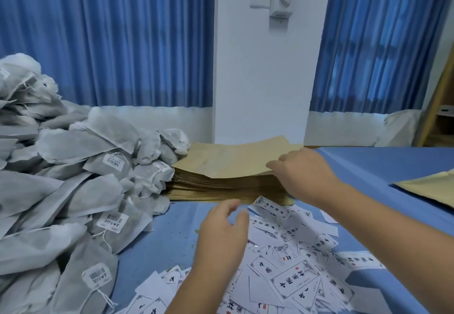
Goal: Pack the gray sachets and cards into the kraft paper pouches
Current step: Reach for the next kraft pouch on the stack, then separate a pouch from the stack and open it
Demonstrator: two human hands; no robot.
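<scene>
**Right hand lifts top pouch; left hand hovers over cards**

The sachets (61,190) are soft gray non-woven bags, plump and creased, with white drawstrings. They are heaped high along the left of the counter (380,166), which is covered in smooth blue cloth. The heap touches the left side of the pouches (221,188), a thick stack of flat tan kraft paper at the far middle of the counter, against a white pillar (262,80).

The top pouch (228,158) bows upward, its right edge raised off the stack. The right hand (304,173) has its grip clamped on that edge, thumb on top. The left hand (221,237) hovers low over the cards (294,264), its grip apart, fingers loosely spread and holding nothing.

The cards are thin white rectangles strewn in an overlapping drift from the stack's near edge down to the bottom of the view. Another pouch (430,186) lies flat at the right edge, well apart from the stack. Bare blue cloth lies between it and the right forearm, and also between the sachets and the cards.

Several sachets carry white stickers with a barcode and handwriting too small to read. The cards bear black Chinese characters inside ornate borders, with small red seals; I cannot read them surely.

Pleated blue curtains (110,38) hang behind.
</scene>
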